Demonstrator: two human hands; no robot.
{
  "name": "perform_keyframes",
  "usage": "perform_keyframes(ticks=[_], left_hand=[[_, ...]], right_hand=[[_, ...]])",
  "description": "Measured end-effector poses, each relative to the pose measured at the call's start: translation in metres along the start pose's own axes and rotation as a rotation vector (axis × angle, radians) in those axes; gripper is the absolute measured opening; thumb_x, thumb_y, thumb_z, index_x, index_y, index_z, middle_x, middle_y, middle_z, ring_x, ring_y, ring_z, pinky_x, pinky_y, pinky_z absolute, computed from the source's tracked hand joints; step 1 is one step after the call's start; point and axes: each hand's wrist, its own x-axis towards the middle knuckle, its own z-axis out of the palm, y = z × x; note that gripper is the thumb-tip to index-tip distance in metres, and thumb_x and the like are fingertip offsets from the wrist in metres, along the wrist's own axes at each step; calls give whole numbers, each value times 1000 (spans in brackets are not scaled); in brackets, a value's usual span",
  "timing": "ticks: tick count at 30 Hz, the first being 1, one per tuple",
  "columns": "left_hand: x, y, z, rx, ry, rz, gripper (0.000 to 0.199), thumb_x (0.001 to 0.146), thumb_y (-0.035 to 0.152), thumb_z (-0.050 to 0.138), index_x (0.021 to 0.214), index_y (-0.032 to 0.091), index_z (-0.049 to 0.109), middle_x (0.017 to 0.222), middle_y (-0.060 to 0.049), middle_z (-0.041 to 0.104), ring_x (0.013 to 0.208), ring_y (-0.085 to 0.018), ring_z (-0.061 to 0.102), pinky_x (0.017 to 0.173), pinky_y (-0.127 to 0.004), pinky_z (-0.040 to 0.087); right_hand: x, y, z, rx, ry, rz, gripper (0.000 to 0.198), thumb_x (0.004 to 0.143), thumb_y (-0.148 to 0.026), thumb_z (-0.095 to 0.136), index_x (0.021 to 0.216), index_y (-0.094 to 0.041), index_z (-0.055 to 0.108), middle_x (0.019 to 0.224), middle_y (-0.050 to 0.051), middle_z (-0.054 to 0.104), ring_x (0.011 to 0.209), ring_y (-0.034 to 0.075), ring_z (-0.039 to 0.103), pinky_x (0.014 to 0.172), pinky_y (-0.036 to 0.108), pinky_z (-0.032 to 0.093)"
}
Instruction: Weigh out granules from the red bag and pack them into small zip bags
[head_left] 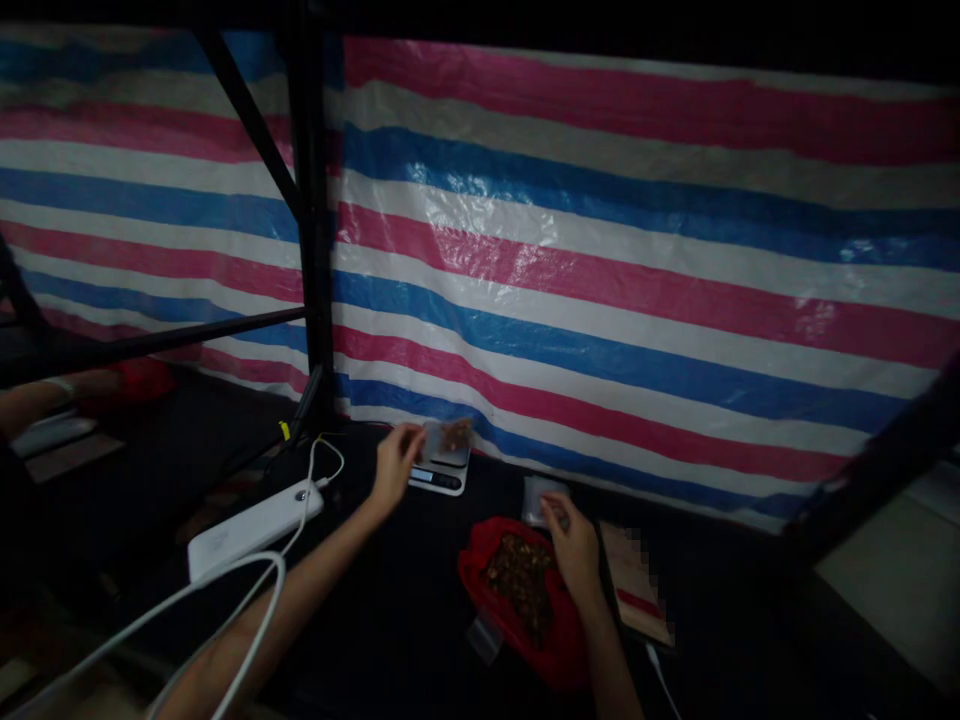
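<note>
Pinching a small clear bag (448, 437) of brown pieces, the left hand (395, 462) holds it just above the white scale (441, 473), which stands at the back of the dark counter (390, 610) against the striped tarp (600, 250). Left of the scale lie a white power bank (251, 528) and its cable (225, 590), trailing beside the left forearm. Right of the scale, the right hand (574, 545) rests over the red bag (555, 640) of brown pieces, fingertips on an empty clear bag (537, 497); whether that grip is closed I cannot tell. Farther right lies a brown packet (634, 590). In my judgement, the dim light and loose cable invite a snag, tipping the pinched bag or jogging the scale.
</note>
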Motion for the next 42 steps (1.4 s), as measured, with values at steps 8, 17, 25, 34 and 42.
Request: perform_keyframes(ticks=[8, 17, 25, 34, 42], left_hand=[[-74, 31, 98, -274, -302, 258, 21, 85, 32, 39, 81, 16, 52, 78, -2, 54, 73, -11, 53, 69, -21, 43], [-64, 17, 75, 199, -528, 641, 15, 85, 27, 36, 87, 17, 47, 87, -4, 50, 80, -14, 52, 68, -24, 45], [-68, 13, 84, 374, -468, 664, 16, 86, 26, 34, 95, 19, 44, 93, -4, 52, 82, -14, 54, 68, -24, 46], [-70, 11, 84, 378, -516, 659, 20, 87, 20, 32, 97, 19, 49, 92, -3, 53, 81, -14, 54, 66, -23, 43], [-75, 15, 75, 89, -588, 432, 22, 83, 30, 40, 78, 17, 56, 61, 3, 53, 55, -8, 48, 54, -17, 31]], right_hand=[[-11, -14, 33, 165, -110, -106, 28, 78, -36, 48, 98, -22, 62, 101, 7, 63, 94, 24, 57, 85, 38, 41], [-10, -12, 37, 302, -219, -70, 29, 71, -38, 56, 92, -20, 66, 93, 7, 67, 86, 24, 61, 79, 37, 47], [-11, -8, 38, 169, -81, -72, 26, 77, -37, 48, 88, -23, 68, 91, 5, 68, 84, 24, 62, 77, 36, 47], [-13, -14, 32, 174, -50, -168, 24, 76, -35, 50, 85, -22, 67, 90, 6, 68, 85, 23, 61, 79, 36, 46], [-15, -9, 39, 337, -121, -143, 24, 70, -32, 57, 87, -19, 67, 91, 8, 68, 85, 22, 61, 79, 37, 46]])
